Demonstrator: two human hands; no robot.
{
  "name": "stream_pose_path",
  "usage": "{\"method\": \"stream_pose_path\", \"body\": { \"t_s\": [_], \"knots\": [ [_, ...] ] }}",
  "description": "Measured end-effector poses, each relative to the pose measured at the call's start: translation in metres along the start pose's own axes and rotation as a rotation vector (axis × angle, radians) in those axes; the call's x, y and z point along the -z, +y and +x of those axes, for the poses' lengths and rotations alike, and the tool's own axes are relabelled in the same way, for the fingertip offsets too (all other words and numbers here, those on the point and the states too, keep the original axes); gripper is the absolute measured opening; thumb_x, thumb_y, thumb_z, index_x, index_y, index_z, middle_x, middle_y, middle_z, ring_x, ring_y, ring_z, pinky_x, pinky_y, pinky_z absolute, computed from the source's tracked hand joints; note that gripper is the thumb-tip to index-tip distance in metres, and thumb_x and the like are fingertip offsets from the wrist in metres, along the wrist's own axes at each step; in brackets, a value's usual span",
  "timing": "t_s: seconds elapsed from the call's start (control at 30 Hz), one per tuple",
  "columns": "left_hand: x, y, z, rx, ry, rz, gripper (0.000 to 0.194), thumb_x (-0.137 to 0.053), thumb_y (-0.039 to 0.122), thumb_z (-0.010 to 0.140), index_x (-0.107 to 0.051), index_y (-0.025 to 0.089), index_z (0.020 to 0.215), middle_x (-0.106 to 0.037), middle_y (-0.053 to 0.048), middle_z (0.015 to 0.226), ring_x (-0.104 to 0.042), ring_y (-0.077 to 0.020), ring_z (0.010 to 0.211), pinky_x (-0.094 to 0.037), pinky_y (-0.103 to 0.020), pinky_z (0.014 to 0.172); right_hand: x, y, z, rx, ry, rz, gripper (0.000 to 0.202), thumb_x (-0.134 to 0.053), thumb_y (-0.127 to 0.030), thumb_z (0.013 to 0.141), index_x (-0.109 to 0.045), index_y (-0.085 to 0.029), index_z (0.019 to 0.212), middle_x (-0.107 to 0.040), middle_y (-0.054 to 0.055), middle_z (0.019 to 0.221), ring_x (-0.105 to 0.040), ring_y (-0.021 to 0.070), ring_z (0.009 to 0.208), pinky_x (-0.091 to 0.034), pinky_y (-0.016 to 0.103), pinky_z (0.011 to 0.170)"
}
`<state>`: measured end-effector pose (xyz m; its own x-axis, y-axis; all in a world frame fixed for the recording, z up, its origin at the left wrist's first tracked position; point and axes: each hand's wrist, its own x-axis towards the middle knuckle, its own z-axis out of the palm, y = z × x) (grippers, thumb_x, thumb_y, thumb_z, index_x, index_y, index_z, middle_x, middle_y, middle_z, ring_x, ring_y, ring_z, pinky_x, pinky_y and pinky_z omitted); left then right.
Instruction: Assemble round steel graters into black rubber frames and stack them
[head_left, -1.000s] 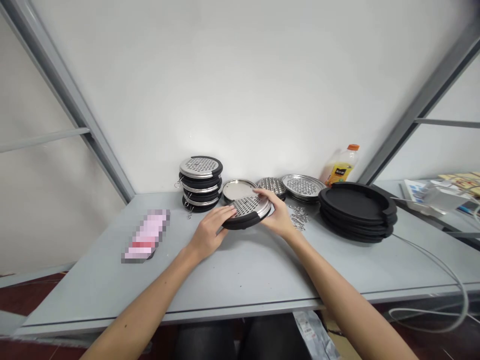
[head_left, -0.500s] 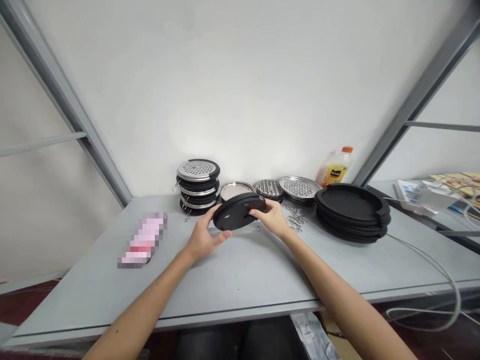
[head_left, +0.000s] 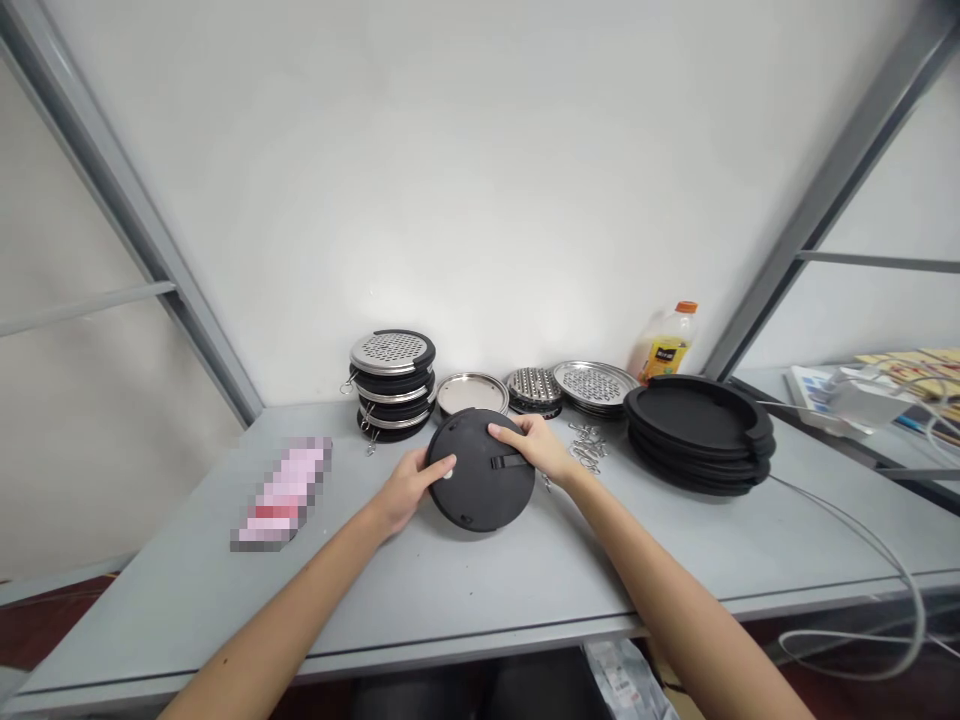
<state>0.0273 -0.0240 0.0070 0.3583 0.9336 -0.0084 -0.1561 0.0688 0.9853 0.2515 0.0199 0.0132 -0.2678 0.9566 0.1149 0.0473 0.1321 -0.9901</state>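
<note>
A round black plastic disc [head_left: 480, 490] is held above the table between both hands, its flat face tilted up toward me. A small slotted clip and a light round spot show on that face. My left hand [head_left: 409, 487] grips the left rim, thumb laid over the front. On the upper right rim my right hand [head_left: 541, 447] is closed, its thumb also across the face. Behind the disc sits a shiny round metal plate [head_left: 472, 387], partly covered. Perforated metal grater discs [head_left: 535, 384] lie farther back, beside a stack of silver grater plates [head_left: 596, 385].
Black-rimmed graters with metal hooks [head_left: 391, 385] are stacked at back left. Several loose metal hooks [head_left: 589, 448] lie right of centre. Black round trays [head_left: 699, 430] are piled at right, near a juice bottle [head_left: 670, 340]. A blurred pink item [head_left: 285, 492] lies left; a cable [head_left: 847, 515] crosses right.
Both hands have tipped the black disc from nearly edge-on to face me and brought it slightly lower and closer. My left thumb now rests on its face.
</note>
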Motion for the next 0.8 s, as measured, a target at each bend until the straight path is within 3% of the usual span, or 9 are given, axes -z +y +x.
{"method": "stream_pose_path", "body": {
  "t_s": [0.13, 0.23, 0.37, 0.47, 0.6, 0.7, 0.8],
  "knots": [
    [0.0, 0.025, -0.008, -0.067, 0.052, -0.014, 0.033, -0.079, 0.037, 0.069, -0.069, 0.017, 0.093, -0.072, -0.005, 0.087, -0.066, -0.0209, 0.083, -0.053, -0.033, 0.077, 0.007, -0.004, 0.003, 0.068, -0.019, 0.246, 0.061, -0.046, -0.073, 0.078, -0.065, -0.017, 0.066, -0.061, 0.002, 0.055, -0.053, 0.0134, 0.048, -0.043, 0.025, 0.048],
    [-0.004, 0.065, -0.013, -0.288, 0.115, 0.019, 0.037, -0.076, 0.041, 0.071, -0.068, 0.02, 0.101, -0.071, -0.006, 0.096, -0.066, -0.0251, 0.093, -0.052, -0.04, 0.085, 0.011, -0.012, 0.003, 0.067, -0.023, 0.484, 0.07, -0.03, -0.079, 0.079, -0.067, -0.019, 0.084, -0.064, 0.004, 0.064, -0.057, 0.0164, 0.054, -0.046, 0.028, 0.053],
    [0.0, 0.132, 0.002, -0.76, 0.225, 0.591, 0.039, -0.067, 0.035, 0.08, -0.065, 0.019, 0.115, -0.067, -0.008, 0.115, -0.058, -0.0294, 0.113, -0.042, -0.047, 0.102, 0.009, -0.014, 0.001, 0.059, -0.022, 0.556, 0.072, -0.028, -0.079, 0.08, -0.067, -0.019, 0.092, -0.066, 0.006, 0.07, -0.059, 0.0174, 0.058, -0.046, 0.029, 0.056],
    [0.021, 0.167, 0.033, -0.916, 0.013, 1.149, 0.038, -0.057, 0.025, 0.083, -0.063, 0.023, 0.12, -0.058, -0.003, 0.132, -0.039, -0.0299, 0.134, -0.017, -0.057, 0.114, 0.006, -0.011, 0.002, 0.024, -0.07, 0.55, 0.073, -0.03, -0.079, 0.08, -0.069, -0.018, 0.091, -0.066, 0.007, 0.069, -0.058, 0.0168, 0.057, -0.045, 0.028, 0.055],
    [0.062, 0.176, 0.068, -0.84, -0.064, 1.411, 0.04, -0.051, 0.017, 0.079, -0.065, 0.024, 0.116, -0.059, -0.005, 0.131, -0.039, -0.0301, 0.134, -0.015, -0.059, 0.113, 0.002, -0.006, 0.004, -0.021, -0.116, 0.536, 0.075, -0.031, -0.08, 0.079, -0.07, -0.016, 0.09, -0.067, 0.008, 0.071, -0.06, 0.0167, 0.059, -0.045, 0.026, 0.054],
    [0.087, 0.165, 0.077, -0.799, 0.014, 1.299, 0.042, -0.054, 0.019, 0.076, -0.064, 0.022, 0.117, -0.063, -0.007, 0.124, -0.049, -0.0287, 0.125, -0.029, -0.051, 0.11, 0.001, -0.004, 0.005, -0.014, -0.145, 0.562, 0.083, -0.025, -0.083, 0.077, -0.071, -0.015, 0.089, -0.068, 0.01, 0.071, -0.06, 0.0169, 0.058, -0.045, 0.027, 0.054],
    [0.106, 0.156, 0.076, -0.761, 0.064, 1.273, 0.041, -0.053, 0.021, 0.077, -0.063, 0.021, 0.118, -0.062, -0.007, 0.124, -0.052, -0.0274, 0.12, -0.033, -0.048, 0.108, 0.002, -0.003, 0.004, 0.035, -0.178, 0.61, 0.089, -0.019, -0.085, 0.075, -0.071, -0.015, 0.09, -0.067, 0.01, 0.071, -0.06, 0.0173, 0.059, -0.046, 0.028, 0.055]
  ]
}}
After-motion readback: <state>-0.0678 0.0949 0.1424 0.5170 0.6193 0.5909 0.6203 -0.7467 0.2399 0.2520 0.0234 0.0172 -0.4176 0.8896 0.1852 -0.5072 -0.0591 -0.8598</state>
